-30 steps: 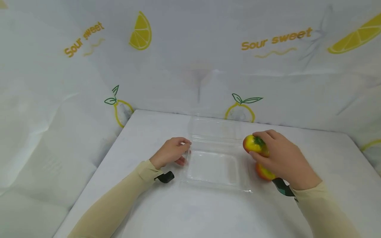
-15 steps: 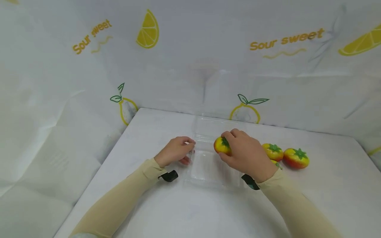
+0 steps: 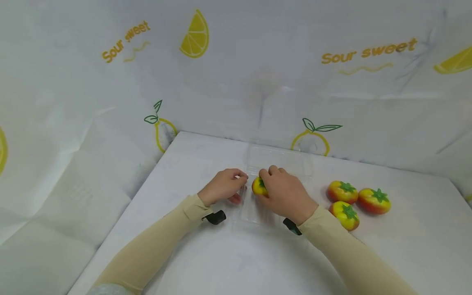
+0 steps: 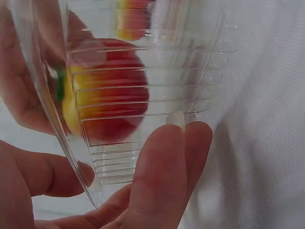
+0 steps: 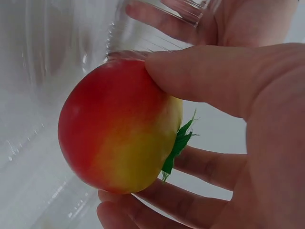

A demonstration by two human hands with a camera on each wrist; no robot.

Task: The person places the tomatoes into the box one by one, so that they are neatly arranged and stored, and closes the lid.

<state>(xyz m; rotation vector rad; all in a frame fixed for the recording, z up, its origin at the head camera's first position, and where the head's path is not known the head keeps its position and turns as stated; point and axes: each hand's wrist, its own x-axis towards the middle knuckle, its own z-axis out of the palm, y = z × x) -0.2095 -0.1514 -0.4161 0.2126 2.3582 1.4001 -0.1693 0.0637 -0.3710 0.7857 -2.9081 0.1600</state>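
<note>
A clear plastic container [image 3: 254,215] lies with its lid [image 3: 280,157] folded open toward the back wall. At its left side my left hand [image 3: 225,186] pinches the wall; in the left wrist view the thumb [image 4: 159,176] presses on the ribbed outside. My right hand [image 3: 285,192] grips a red-and-yellow tomato [image 5: 119,129] with a green leafy top, low inside the container near the left wall. The fingers partly cover this tomato in the head view. Right of the container sit three more tomatoes: one at the back [image 3: 342,191], one in front [image 3: 344,215] and one farther right [image 3: 374,200].
The white table [image 3: 206,262] carries the container and the tomatoes. A pale sheet [image 3: 236,82] printed with lemons and lettering hangs behind and at the left, meeting the table's back edge.
My right hand has carried a tomato from the group at the right leftward and down into the container. My left hand has stayed at the container's left side. The head view has shifted slightly.
</note>
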